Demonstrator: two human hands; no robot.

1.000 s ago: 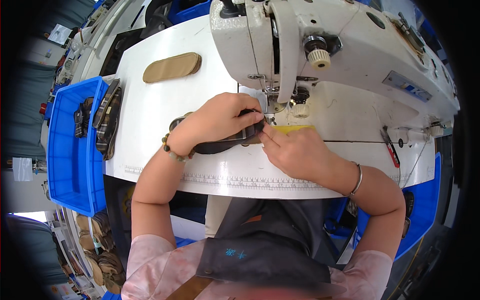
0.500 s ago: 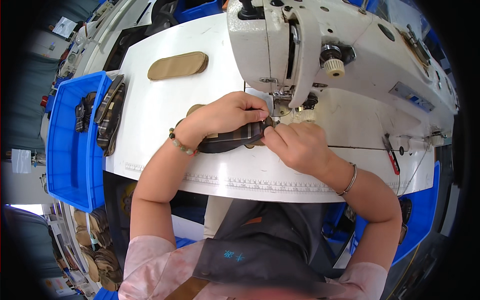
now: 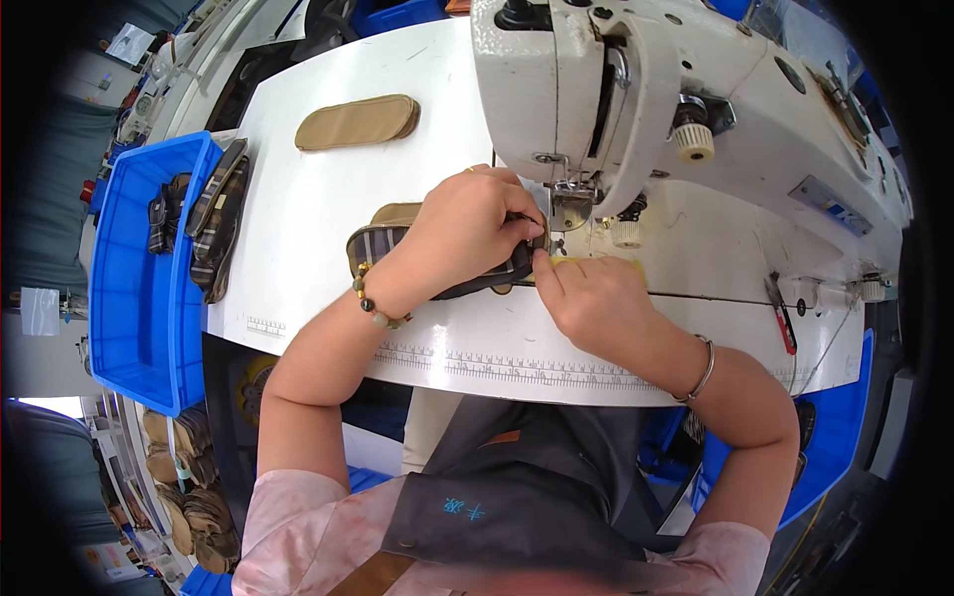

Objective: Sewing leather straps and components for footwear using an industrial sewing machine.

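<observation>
A dark plaid fabric piece with rounded ends (image 3: 372, 241), like a small pouch, lies on the sewing table just left of the needle area. A tan oval panel (image 3: 397, 213) shows from beneath its far edge. Bent over the plaid piece, my left hand (image 3: 472, 233) pinches its right end between thumb and fingers. My right hand (image 3: 601, 303) is closed at the same end, its thumb and forefinger meeting the edge; what lies between those fingertips is mostly hidden. The white sewing machine's presser foot and needle (image 3: 571, 204) are close beyond both hands.
Another tan oval piece (image 3: 358, 123) lies farther back on the white table. At the left, a blue bin (image 3: 149, 288) holds plaid pieces, with more plaid pieces (image 3: 219, 219) along its edge. Red-handled snips (image 3: 783, 318) lie at the right. A printed ruler scale (image 3: 497, 364) follows the near edge.
My left hand has rolled over and shifted slightly right, uncovering more of the plaid piece's left end. The right hand stays by the right end, a little lower. The view has shifted slightly.
</observation>
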